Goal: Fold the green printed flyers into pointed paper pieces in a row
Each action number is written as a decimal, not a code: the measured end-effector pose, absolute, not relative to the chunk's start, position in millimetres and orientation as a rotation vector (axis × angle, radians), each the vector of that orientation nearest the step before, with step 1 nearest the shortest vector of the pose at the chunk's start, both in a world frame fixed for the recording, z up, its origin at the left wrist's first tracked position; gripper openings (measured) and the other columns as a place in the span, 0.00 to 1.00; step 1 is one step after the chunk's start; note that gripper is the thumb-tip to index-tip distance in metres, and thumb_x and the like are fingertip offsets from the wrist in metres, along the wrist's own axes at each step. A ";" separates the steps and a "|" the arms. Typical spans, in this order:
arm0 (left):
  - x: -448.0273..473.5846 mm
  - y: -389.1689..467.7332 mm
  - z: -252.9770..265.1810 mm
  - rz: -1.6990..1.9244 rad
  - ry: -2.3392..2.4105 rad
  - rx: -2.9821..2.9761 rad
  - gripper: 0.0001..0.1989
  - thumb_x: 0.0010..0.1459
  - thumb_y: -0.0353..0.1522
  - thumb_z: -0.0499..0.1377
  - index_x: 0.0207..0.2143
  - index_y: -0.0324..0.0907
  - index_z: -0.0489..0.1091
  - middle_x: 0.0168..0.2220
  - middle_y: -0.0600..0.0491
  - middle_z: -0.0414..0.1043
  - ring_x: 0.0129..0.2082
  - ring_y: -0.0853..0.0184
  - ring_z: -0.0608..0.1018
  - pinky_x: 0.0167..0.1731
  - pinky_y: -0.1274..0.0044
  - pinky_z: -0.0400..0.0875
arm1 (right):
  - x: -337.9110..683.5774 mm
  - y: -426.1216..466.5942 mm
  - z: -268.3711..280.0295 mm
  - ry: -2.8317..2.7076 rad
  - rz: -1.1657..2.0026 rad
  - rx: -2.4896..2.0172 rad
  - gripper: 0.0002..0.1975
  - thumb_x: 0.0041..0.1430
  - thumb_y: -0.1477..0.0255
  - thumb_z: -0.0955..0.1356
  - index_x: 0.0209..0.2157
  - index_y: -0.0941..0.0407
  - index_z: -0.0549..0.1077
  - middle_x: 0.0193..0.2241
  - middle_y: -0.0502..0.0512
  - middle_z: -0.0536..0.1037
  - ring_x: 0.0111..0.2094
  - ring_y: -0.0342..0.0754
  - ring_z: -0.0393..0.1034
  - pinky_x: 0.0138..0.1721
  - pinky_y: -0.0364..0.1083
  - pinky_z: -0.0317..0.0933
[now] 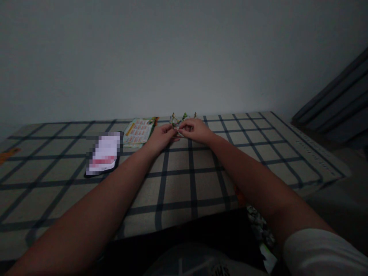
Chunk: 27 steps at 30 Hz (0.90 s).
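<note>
On the cloth-covered tabletop (178, 188), near its far edge and close to the wall (184, 57), a small, crinkled piece (174, 119) of thin, paper-like material sits between both hands. Its pale, patterned surface, touched with green, rises beyond the fingers in several pointed, uneven tips; the rest is hidden by the hands, so its full shape cannot be told. The right hand (198, 130) arches over it from the right, its grip pinched on the near part, thumb against bent fingers. The left hand (161, 136) meets it from the left, fingers curled, its grip closed on the edge.

Just beside the left hand lies a flat, printed sheet (138, 131), roughly rectangular, with rows of pale, reddish blocks and a green border. Nearer the left forearm is a phone (105, 153), a slim slab with dark, rounded edges and a bright, blurred screen.

The cloth is pale with broad, dark lines crossing into large checks, soft and slightly rippled along the near edge; lettering runs down its right side. The wall is smooth and matt. At the right, dark fabric (345, 99) hangs in deep, slanting folds. A white sleeve (319, 245) bunches around the right upper arm.
</note>
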<state>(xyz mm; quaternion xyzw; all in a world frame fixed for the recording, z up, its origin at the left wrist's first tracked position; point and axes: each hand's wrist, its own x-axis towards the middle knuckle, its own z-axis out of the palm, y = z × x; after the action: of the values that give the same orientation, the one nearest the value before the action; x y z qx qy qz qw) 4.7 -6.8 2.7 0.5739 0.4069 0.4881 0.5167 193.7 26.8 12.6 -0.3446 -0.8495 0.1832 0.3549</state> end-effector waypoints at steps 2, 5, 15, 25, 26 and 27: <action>4.7 -7.0 3.1 1.172 0.977 1.387 0.19 0.49 0.43 0.71 0.39 0.39 0.80 0.41 0.49 0.81 0.39 0.65 0.81 0.43 0.72 0.79 | 193.5 26.4 12.6 -2.191 0.484 -0.898 0.13 0.62 0.63 0.70 0.36 0.60 0.79 0.29 0.53 0.76 0.29 0.44 0.63 0.32 0.44 0.54; 4.9 -6.6 3.3 1.175 0.980 1.397 0.19 0.49 0.43 0.71 0.39 0.39 0.80 0.40 0.49 0.81 0.39 0.64 0.81 0.42 0.72 0.79 | 193.7 27.3 13.0 -2.181 0.488 -0.902 0.13 0.62 0.64 0.70 0.36 0.60 0.79 0.29 0.54 0.76 0.29 0.44 0.64 0.33 0.44 0.54; 2.7 -1.9 -2.7 1.215 1.044 1.436 0.16 0.49 0.37 0.71 0.39 0.39 0.79 0.36 0.51 0.80 0.34 0.67 0.80 0.39 0.74 0.80 | 193.1 26.9 15.6 -2.134 0.528 -0.930 0.11 0.61 0.67 0.70 0.29 0.60 0.77 0.27 0.54 0.77 0.29 0.43 0.66 0.33 0.44 0.56; -6.2 3.2 -3.6 1.242 1.262 1.671 0.22 0.52 0.37 0.67 0.49 0.39 0.79 0.33 0.52 0.80 0.33 0.62 0.79 0.36 0.72 0.76 | 193.0 29.1 12.6 -2.080 0.589 -0.930 0.13 0.63 0.62 0.70 0.34 0.59 0.76 0.28 0.53 0.76 0.30 0.45 0.67 0.34 0.45 0.57; -6.8 3.6 -4.1 1.225 1.268 1.706 0.24 0.52 0.38 0.66 0.51 0.38 0.79 0.33 0.51 0.80 0.32 0.62 0.79 0.36 0.72 0.75 | 192.7 29.5 11.3 -2.049 0.616 -0.931 0.12 0.62 0.63 0.70 0.36 0.59 0.75 0.29 0.53 0.76 0.31 0.45 0.68 0.34 0.45 0.58; -7.1 3.8 -4.5 1.214 1.262 1.728 0.25 0.53 0.38 0.66 0.53 0.38 0.78 0.33 0.51 0.81 0.32 0.62 0.79 0.36 0.72 0.74 | 192.4 29.6 10.1 -2.029 0.643 -0.932 0.12 0.61 0.63 0.70 0.38 0.59 0.74 0.29 0.53 0.76 0.31 0.46 0.68 0.35 0.45 0.59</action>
<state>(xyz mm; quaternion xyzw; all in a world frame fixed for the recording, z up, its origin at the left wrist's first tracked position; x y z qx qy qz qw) -7.1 3.8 -4.5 0.6619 0.4836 0.4650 0.3344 192.4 29.6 10.1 -0.3680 -0.8011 0.2541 0.3979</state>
